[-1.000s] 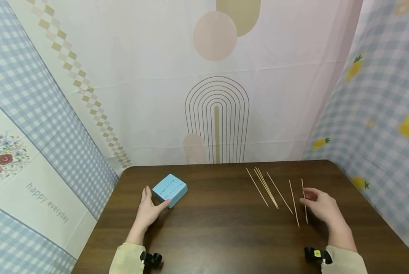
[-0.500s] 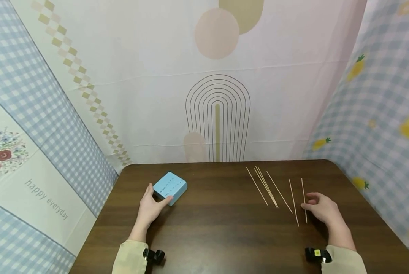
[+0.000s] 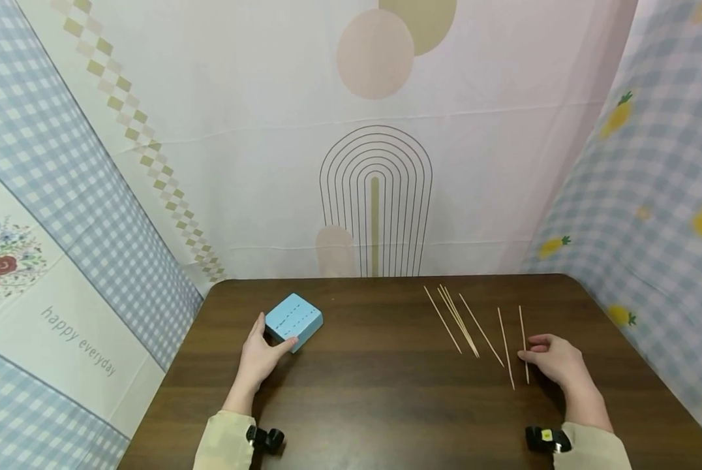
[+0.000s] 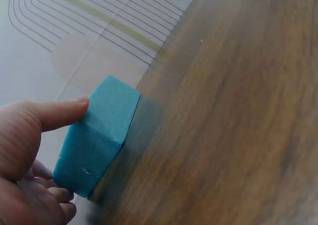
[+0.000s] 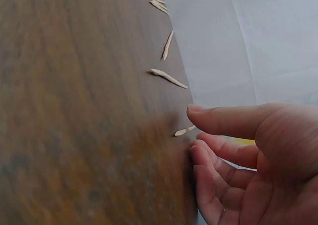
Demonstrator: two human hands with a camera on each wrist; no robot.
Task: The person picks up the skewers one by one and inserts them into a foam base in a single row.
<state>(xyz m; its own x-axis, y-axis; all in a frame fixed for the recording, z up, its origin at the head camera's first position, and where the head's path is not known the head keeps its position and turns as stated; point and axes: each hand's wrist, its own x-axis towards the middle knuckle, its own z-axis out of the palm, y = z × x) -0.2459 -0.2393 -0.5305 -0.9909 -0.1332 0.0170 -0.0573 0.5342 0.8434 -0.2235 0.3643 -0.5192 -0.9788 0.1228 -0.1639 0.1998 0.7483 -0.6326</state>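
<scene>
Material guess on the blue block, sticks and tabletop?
Blue block: likely foam or plastic, matte; small nick on one side.
Sticks: probably bamboo or wood, unvarnished-looking; pale tan, uneven ends.
Tabletop: wood or wood-look laminate, slight sheen; brown grain streaks.

Block [image 3: 294, 318] left of sticks [image 3: 458, 322]

Pale cream sleeves [image 3: 224, 442] carry small black wrist cameras [image 3: 259, 437]

Room to pass lies between the blue block [image 3: 294, 322] and sticks [image 3: 459, 321]; cloth [image 3: 269, 215] seemingly bars passage beyond the table [image 3: 374, 378].
</scene>
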